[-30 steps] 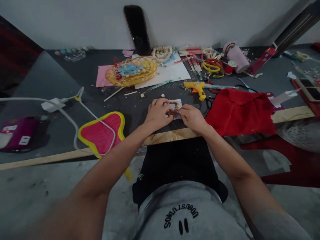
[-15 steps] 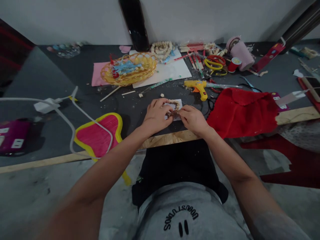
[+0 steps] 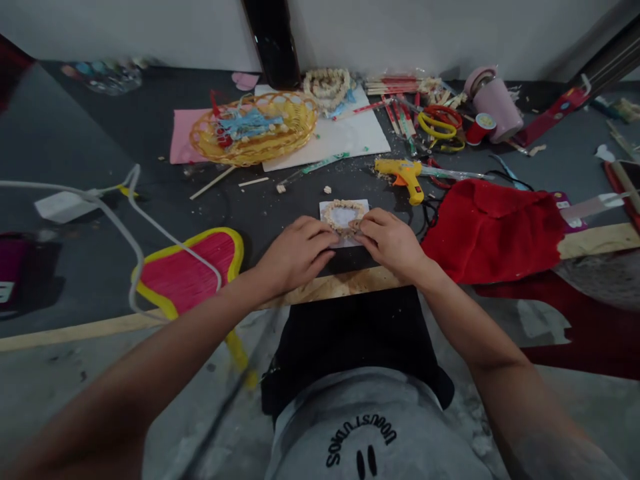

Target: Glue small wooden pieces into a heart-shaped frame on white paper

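A ring of small beige pieces (image 3: 344, 204) lies on a white card (image 3: 365, 203) close to the table's front edge. My left hand (image 3: 303, 250) rests at the lower left of the ring. Its fingers are stretched out, with the fingertips at the ring and the card's edge and the thumb apart below. At the ring's right side, my right hand (image 3: 393, 241) pinches with thumb and forefinger. Whatever is between those fingertips is too small to make out. A loose beige bit (image 3: 327, 190) sits just behind the card.
A yellow glue gun (image 3: 407, 176) and red cloth (image 3: 493, 233) are at right. Behind stand a yellow basket (image 3: 270, 150), beige bead strands (image 3: 327, 87), scissors (image 3: 436, 127) and a phone (image 3: 275, 47). A pink, yellow-edged fan (image 3: 187, 270) and white cable (image 3: 133, 247) lie left.
My left hand has drawn back to the left and down, off the top of the ring, uncovering more of it. My right hand stays pinched at the ring's right side. The view has shifted slightly.
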`<act>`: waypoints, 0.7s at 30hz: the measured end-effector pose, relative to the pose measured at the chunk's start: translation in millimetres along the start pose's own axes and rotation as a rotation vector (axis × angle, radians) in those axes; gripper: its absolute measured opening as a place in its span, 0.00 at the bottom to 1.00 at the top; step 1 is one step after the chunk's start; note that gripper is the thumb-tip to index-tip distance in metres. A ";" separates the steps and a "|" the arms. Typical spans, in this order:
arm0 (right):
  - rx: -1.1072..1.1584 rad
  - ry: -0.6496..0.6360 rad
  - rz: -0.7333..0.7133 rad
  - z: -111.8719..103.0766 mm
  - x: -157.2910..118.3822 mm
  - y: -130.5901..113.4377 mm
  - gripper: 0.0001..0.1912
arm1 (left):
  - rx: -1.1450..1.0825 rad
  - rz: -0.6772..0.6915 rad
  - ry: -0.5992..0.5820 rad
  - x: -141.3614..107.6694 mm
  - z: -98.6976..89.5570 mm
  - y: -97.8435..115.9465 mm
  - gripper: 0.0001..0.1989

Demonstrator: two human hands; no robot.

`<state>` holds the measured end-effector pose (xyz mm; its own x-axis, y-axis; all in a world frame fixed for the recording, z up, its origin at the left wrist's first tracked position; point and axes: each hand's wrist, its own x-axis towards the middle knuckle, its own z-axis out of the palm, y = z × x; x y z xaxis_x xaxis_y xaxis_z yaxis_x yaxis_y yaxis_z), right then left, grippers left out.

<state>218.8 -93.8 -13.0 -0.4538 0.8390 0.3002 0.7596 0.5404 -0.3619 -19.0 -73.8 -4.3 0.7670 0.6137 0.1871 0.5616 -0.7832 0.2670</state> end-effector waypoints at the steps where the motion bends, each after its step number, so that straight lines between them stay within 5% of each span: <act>1: -0.034 -0.018 -0.010 -0.8 2.1 -1.6 0.11 | 0.014 0.016 -0.012 -1.6 1.1 0.6 0.12; 11: -0.094 -0.125 -0.043 -4.1 15.5 -5.1 0.10 | 0.070 0.055 -0.032 -5.2 4.7 0.7 0.12; 21: 0.160 0.020 -0.040 -4.9 11.9 6.4 0.08 | 0.009 0.003 -0.050 -4.8 5.4 1.3 0.14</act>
<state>220.6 -80.7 -7.4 -0.4711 0.8163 0.3343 0.6568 0.5776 -0.4848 -20.3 -78.3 -10.0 0.7833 0.6057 0.1400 0.5618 -0.7861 0.2577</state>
